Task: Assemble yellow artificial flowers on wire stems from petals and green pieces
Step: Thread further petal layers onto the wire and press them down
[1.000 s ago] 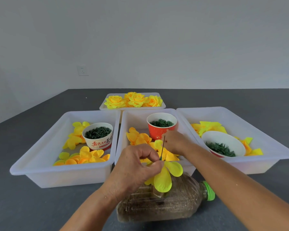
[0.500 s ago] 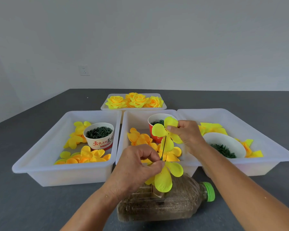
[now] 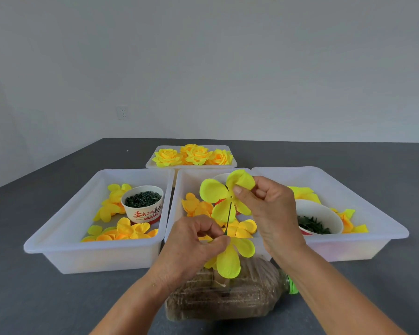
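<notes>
We start at the wire stem (image 3: 228, 217), a thin dark wire standing nearly upright over the near edge of the middle tray (image 3: 172, 206); its long axis runs from our left hand up to our right. At the wire's top tip sits the loose petal layer (image 3: 224, 193), its centre hole right at the tip, so the layer lies directly above the stem and the threading runs straight down that axis. Our right hand (image 3: 269, 209) pinches this layer between thumb and fingers, just right of the wire's tip. Below, our left hand (image 3: 191, 245) pinches the wire at its lower part with curled fingers, just above the petal layer already on the stem (image 3: 230, 259), which spreads under that grip. We judge the right hand is the one to move, sliding its layer down the wire toward the left hand, which should hold the wire steady. Under the stem lies a clear bottle of brown filling (image 3: 223, 298) on its side. Beyond the wire, a far tray holds finished yellow flowers (image 3: 194, 155).
</notes>
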